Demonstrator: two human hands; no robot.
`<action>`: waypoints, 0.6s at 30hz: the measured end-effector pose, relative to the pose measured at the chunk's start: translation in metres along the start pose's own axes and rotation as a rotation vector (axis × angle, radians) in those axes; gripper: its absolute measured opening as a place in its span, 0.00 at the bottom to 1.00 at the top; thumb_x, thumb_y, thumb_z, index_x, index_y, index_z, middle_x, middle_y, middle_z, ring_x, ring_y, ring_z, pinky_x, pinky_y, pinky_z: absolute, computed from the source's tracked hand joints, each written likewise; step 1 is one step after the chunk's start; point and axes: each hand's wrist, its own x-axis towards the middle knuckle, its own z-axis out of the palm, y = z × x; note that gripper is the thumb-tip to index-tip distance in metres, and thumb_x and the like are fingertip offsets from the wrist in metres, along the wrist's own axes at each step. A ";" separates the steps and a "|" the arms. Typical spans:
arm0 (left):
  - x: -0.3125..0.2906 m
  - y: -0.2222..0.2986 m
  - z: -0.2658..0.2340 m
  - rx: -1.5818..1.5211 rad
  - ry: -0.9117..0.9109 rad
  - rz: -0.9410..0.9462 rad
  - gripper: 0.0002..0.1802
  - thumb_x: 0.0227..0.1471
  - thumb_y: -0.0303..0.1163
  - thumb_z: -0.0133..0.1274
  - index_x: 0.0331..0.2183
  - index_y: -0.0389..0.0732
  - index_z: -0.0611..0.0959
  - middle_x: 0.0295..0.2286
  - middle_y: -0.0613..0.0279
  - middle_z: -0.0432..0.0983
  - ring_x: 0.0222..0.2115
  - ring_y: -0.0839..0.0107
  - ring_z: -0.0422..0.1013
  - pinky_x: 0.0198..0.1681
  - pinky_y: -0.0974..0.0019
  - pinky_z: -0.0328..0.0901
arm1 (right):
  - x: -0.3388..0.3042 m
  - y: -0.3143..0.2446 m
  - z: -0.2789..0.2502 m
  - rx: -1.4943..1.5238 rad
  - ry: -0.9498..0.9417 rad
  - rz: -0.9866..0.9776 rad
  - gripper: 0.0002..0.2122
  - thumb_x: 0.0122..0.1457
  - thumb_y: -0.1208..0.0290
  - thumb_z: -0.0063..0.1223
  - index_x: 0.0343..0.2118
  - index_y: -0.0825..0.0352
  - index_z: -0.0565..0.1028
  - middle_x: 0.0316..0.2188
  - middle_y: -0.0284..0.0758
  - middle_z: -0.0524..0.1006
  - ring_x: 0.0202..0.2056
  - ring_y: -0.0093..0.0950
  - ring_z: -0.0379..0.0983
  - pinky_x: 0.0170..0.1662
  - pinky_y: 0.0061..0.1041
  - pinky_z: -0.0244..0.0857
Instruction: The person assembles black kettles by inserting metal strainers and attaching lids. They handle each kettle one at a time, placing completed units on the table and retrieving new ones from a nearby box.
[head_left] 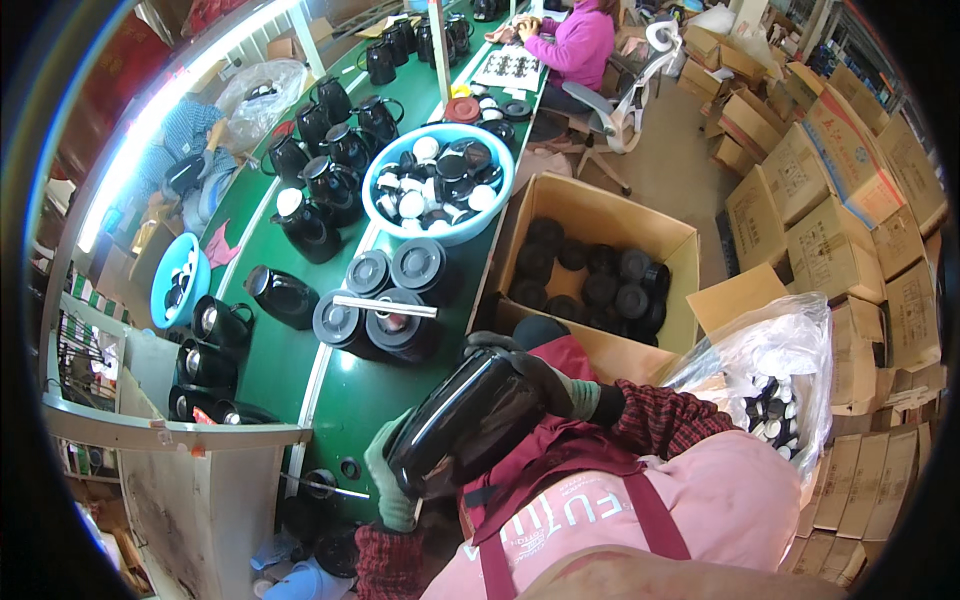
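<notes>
I hold a glossy black jug body (465, 420) tilted across my front, off the table's near edge. My left hand (392, 478), in a pale green glove, is wrapped round its lower left end. At its upper right end my right hand (545, 375) grips it, in a glove with dark palm and fingers. Just beyond the jug stand several round black bases (390, 325) in a cluster, with a metal rod (385, 306) lying across them. A black jug (280, 296) lies on its side to their left. Whether the held jug has a handle is hidden.
The green table (370, 415) bears several upright black jugs (332, 185) and a blue basin (487, 222) of black and white lids. A smaller blue basin (160, 300) is at left. To the right stands a carton (615, 215) of black parts. Another person (580, 45) sits far off.
</notes>
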 end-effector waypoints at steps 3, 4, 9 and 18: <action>0.015 0.025 -0.009 0.213 0.025 0.184 0.32 0.38 0.38 0.70 0.46 0.32 0.85 0.35 0.49 0.83 0.35 0.55 0.81 0.43 0.61 0.73 | -0.003 0.003 -0.006 0.116 0.105 0.313 0.33 0.71 0.48 0.44 0.71 0.64 0.56 0.69 0.37 0.61 0.67 0.29 0.59 0.71 0.30 0.49; 0.018 0.032 -0.008 0.214 0.062 0.148 0.32 0.38 0.38 0.70 0.46 0.32 0.85 0.35 0.48 0.83 0.35 0.53 0.80 0.43 0.60 0.73 | -0.004 0.002 -0.006 0.105 0.061 0.307 0.31 0.72 0.52 0.42 0.71 0.65 0.55 0.68 0.37 0.61 0.67 0.28 0.59 0.71 0.29 0.48; 0.026 0.035 0.004 -0.083 0.098 0.190 0.28 0.45 0.39 0.66 0.45 0.29 0.84 0.38 0.51 0.83 0.38 0.61 0.80 0.46 0.60 0.72 | -0.002 -0.008 0.010 -0.171 0.030 -0.208 0.30 0.71 0.61 0.46 0.71 0.66 0.54 0.66 0.37 0.63 0.66 0.28 0.60 0.71 0.29 0.48; 0.005 0.004 0.000 -0.504 -0.064 -0.317 0.26 0.49 0.37 0.66 0.49 0.36 0.85 0.39 0.55 0.83 0.37 0.63 0.79 0.45 0.60 0.72 | -0.016 -0.011 0.013 -0.514 0.015 -0.217 0.31 0.72 0.55 0.45 0.70 0.66 0.55 0.71 0.40 0.56 0.67 0.32 0.60 0.68 0.29 0.55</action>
